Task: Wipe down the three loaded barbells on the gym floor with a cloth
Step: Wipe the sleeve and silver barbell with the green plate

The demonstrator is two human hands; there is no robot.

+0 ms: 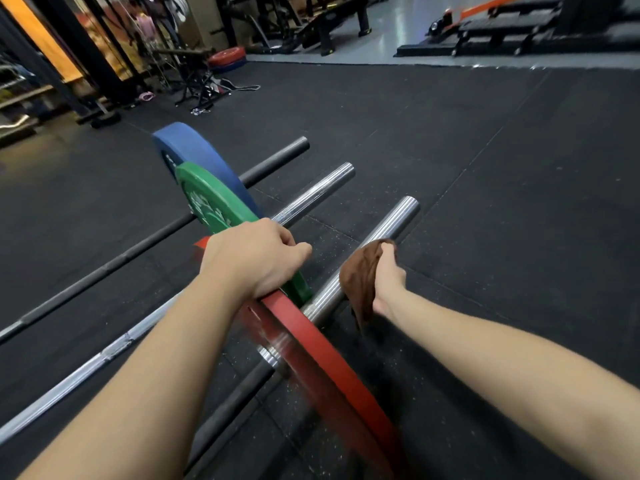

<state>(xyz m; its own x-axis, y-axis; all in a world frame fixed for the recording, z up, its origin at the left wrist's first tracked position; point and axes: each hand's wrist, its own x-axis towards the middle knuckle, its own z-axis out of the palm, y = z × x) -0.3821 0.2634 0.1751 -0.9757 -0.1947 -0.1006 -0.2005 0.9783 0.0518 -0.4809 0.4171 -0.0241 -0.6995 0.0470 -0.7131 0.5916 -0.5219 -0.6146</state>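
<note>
Dim indoor light, glare on the far grey floor [398, 32], motion blur on the red plate [311, 344], wide-angle bending at edges.

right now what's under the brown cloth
The shiny end of the nearest barbell, which the right hand holds the cloth against. The stretch it wraps is hidden.

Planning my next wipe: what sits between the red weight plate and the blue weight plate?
In the head view, the round green weight plate on the middle chrome barbell stands between the round red weight plate and the round blue weight plate.
</note>
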